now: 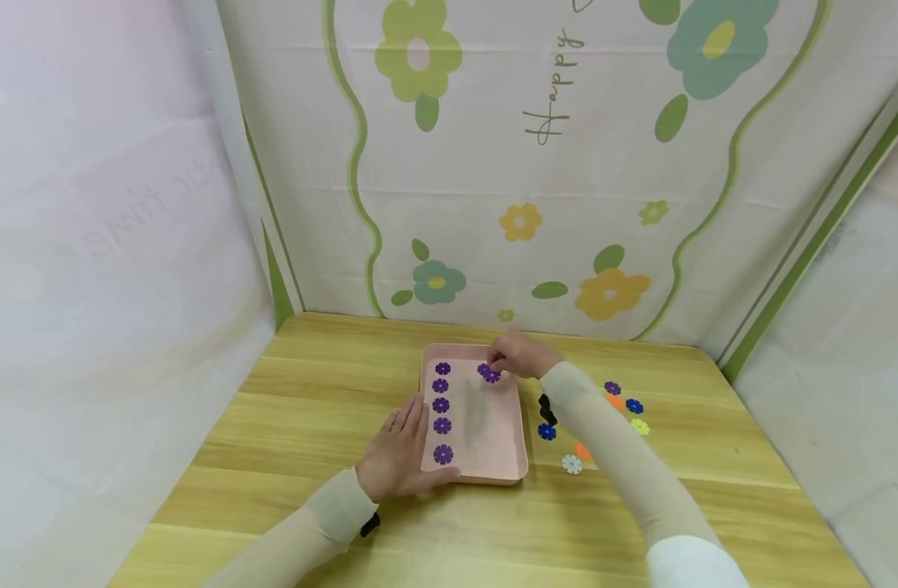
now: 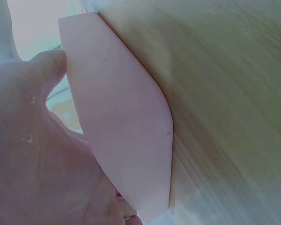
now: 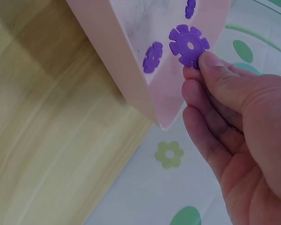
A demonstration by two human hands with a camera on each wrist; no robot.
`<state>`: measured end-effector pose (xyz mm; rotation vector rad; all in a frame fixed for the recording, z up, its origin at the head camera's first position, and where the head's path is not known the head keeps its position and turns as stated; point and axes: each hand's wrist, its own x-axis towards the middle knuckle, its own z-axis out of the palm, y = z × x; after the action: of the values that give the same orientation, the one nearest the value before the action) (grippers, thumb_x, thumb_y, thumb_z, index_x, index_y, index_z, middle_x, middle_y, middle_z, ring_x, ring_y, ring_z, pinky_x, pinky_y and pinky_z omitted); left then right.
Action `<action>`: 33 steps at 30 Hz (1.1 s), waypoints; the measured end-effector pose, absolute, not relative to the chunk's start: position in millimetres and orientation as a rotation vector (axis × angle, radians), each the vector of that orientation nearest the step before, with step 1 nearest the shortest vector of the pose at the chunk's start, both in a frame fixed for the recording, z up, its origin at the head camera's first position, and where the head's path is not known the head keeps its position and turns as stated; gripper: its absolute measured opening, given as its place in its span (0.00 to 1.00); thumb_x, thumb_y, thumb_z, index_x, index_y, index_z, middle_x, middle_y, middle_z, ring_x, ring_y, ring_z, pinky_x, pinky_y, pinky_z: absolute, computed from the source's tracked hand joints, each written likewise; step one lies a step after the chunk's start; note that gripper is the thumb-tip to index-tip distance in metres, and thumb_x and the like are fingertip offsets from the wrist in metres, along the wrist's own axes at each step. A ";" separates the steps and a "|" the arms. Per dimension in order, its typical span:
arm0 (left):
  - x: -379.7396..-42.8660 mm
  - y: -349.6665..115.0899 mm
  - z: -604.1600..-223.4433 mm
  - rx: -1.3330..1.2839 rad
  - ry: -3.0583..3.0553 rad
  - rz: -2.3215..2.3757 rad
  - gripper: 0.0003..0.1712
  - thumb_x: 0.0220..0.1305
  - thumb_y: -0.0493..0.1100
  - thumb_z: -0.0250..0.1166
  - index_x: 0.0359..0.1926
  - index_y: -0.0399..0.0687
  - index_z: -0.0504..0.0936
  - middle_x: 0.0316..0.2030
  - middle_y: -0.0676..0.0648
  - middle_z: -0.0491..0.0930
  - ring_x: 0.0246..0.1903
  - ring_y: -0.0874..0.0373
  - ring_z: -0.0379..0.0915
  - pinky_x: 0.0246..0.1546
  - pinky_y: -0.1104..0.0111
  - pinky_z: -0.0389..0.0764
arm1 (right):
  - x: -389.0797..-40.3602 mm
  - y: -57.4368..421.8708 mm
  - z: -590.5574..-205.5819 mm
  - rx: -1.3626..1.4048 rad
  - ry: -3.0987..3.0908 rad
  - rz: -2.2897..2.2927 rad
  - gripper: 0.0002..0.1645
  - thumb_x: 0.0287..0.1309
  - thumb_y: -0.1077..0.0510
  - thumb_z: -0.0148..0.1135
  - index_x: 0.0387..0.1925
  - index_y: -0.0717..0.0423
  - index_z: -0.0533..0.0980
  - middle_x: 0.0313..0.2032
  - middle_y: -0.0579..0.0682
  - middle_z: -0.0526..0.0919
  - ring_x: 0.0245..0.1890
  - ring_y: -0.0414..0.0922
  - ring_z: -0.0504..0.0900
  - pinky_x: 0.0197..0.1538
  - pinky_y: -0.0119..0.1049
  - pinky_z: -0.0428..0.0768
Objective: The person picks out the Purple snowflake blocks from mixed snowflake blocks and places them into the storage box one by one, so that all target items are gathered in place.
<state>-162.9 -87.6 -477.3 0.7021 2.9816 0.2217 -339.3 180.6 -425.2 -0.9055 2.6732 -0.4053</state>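
Observation:
A pink tray [image 1: 502, 437] lies on the table, with several purple snowflake discs [image 1: 441, 405] in a column along its left side. My left hand [image 1: 397, 457] rests at the tray's near left corner, fingers straight along the left rim and thumb on the near rim. Inside the far right corner, my right hand [image 1: 522, 355] pinches a purple snowflake disc [image 3: 186, 45] between thumb and index finger, above the tray floor. Another purple disc [image 3: 153, 57] lies in the tray close to the held one.
Right of the tray, on the wooden table [image 1: 323, 376], loose discs are scattered: blue [image 1: 547, 431], white [image 1: 572, 464], orange [image 1: 582, 450], yellow [image 1: 641, 427] and purple [image 1: 613, 388]. My right forearm passes over this group. A flowered cloth [image 1: 478, 180] hangs behind the table.

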 end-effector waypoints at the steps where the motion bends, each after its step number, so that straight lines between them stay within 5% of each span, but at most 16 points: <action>1: -162.8 -87.7 -477.1 0.701 2.980 0.223 0.72 0.61 0.85 0.55 0.81 0.30 0.54 0.82 0.30 0.52 0.82 0.37 0.52 0.80 0.48 0.64 | -339.5 178.4 -428.1 -0.901 2.675 -0.403 0.09 0.73 0.64 0.64 0.39 0.59 0.89 0.36 0.52 0.91 0.33 0.45 0.84 0.39 0.32 0.84; 12: -162.0 -88.7 -476.2 0.710 2.987 0.252 0.71 0.62 0.84 0.56 0.81 0.29 0.53 0.82 0.30 0.52 0.82 0.36 0.52 0.80 0.48 0.64 | -341.1 167.6 -450.8 -0.900 2.724 -0.424 0.09 0.68 0.69 0.66 0.34 0.60 0.89 0.35 0.53 0.92 0.31 0.42 0.84 0.40 0.32 0.88; 24: -162.1 -87.8 -478.9 0.706 2.976 0.259 0.71 0.62 0.84 0.56 0.81 0.30 0.53 0.82 0.30 0.52 0.82 0.36 0.52 0.80 0.47 0.64 | -346.5 162.1 -461.8 -0.871 2.696 -0.374 0.16 0.72 0.65 0.64 0.25 0.63 0.86 0.26 0.52 0.88 0.21 0.37 0.71 0.31 0.27 0.73; 33: -162.7 -88.8 -475.8 0.694 2.968 0.258 0.71 0.62 0.84 0.56 0.82 0.30 0.52 0.82 0.30 0.50 0.82 0.36 0.51 0.81 0.48 0.63 | -343.6 169.4 -445.3 -0.906 2.755 -0.256 0.05 0.68 0.65 0.68 0.41 0.60 0.89 0.40 0.56 0.92 0.37 0.46 0.88 0.46 0.38 0.89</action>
<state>-162.7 -88.8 -475.8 0.6943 2.9679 0.2581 -343.6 169.4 -445.3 -0.9064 2.7548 -0.2556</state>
